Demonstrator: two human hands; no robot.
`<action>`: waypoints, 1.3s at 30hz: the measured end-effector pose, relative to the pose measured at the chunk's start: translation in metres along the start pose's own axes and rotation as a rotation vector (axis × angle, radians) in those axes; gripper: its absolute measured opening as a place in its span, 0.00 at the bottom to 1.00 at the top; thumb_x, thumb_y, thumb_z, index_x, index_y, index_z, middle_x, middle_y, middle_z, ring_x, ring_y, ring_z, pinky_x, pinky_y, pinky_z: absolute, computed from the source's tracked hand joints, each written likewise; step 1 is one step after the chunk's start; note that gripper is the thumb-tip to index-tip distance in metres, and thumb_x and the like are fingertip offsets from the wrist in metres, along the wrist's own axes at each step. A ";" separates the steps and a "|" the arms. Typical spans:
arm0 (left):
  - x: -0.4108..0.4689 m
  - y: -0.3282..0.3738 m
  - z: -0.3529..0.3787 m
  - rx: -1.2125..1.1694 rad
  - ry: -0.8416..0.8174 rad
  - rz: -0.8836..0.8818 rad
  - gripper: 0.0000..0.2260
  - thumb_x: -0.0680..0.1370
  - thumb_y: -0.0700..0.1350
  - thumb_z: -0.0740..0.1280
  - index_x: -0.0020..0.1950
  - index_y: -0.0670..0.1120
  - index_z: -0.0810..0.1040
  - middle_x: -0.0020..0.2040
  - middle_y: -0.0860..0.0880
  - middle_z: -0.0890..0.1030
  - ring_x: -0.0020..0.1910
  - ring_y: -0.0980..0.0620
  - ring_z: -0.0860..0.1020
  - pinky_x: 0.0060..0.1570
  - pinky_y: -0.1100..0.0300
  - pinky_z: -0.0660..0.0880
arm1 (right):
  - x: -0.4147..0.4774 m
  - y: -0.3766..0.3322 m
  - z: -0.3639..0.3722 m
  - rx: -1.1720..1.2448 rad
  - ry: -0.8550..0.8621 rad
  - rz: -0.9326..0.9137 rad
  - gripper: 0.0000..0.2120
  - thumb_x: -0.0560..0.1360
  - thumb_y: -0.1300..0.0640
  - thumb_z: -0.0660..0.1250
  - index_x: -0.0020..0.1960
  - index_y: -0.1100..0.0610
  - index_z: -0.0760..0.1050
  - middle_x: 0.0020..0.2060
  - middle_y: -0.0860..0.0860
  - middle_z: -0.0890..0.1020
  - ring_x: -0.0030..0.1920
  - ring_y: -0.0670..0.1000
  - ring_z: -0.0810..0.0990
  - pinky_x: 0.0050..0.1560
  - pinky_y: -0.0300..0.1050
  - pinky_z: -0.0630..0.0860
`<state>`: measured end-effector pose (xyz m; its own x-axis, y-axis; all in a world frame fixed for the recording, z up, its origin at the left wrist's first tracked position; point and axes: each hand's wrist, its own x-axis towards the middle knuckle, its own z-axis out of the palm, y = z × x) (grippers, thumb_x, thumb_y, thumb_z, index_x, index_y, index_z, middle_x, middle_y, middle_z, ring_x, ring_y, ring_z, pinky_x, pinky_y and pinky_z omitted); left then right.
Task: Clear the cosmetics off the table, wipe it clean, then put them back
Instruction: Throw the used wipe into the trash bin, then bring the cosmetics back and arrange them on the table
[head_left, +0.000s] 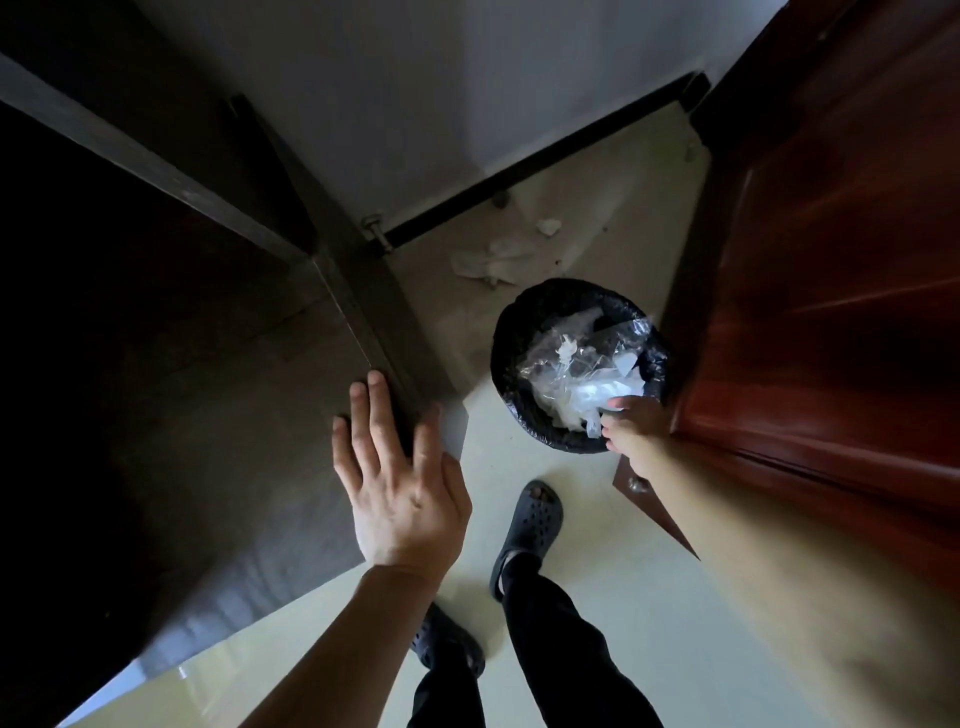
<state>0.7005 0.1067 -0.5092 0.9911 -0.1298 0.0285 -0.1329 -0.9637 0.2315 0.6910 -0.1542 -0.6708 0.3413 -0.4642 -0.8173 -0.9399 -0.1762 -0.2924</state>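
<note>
The left hand (402, 493) lay fingers-spread on the corner edge of the dark table (208, 374) — the right hand (635, 432), grip unclear, hung over the bin (511, 332) just beside the door (831, 270).

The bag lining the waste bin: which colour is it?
The bag is plain black, slightly glossy and crinkled; the head view, the only one, shows it.

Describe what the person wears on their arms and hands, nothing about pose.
The left hand and right hand are bare: no gloves, rings, watch or wristband visible. No sleeve shows on either arm up to the frame's edge. The right arm blurs near the camera, so small details there are unclear.
</note>
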 end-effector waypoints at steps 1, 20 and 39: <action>0.001 0.000 -0.001 -0.007 -0.003 -0.002 0.16 0.71 0.39 0.64 0.57 0.42 0.80 0.72 0.33 0.64 0.72 0.34 0.61 0.70 0.38 0.57 | -0.006 -0.001 -0.001 -0.027 0.007 -0.022 0.13 0.73 0.63 0.67 0.57 0.60 0.77 0.57 0.61 0.79 0.57 0.60 0.79 0.58 0.54 0.77; -0.047 -0.072 -0.221 -0.289 -0.387 -0.096 0.15 0.79 0.45 0.58 0.64 0.52 0.76 0.63 0.52 0.76 0.60 0.52 0.76 0.58 0.59 0.72 | -0.303 -0.049 -0.005 -0.418 0.023 -0.600 0.17 0.73 0.57 0.68 0.62 0.55 0.75 0.53 0.54 0.83 0.54 0.50 0.81 0.54 0.42 0.75; 0.022 -0.133 -0.513 -0.434 0.516 -0.005 0.10 0.75 0.40 0.65 0.56 0.44 0.78 0.53 0.49 0.76 0.53 0.50 0.74 0.48 0.65 0.67 | -0.629 -0.306 -0.054 -0.085 0.427 -1.669 0.15 0.71 0.60 0.70 0.58 0.53 0.78 0.46 0.45 0.79 0.40 0.40 0.77 0.42 0.32 0.70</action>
<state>0.7418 0.3516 -0.0409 0.8805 0.1064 0.4619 -0.2216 -0.7690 0.5996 0.7649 0.1447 -0.0405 0.8621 0.0757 0.5011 0.4017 -0.7049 -0.5846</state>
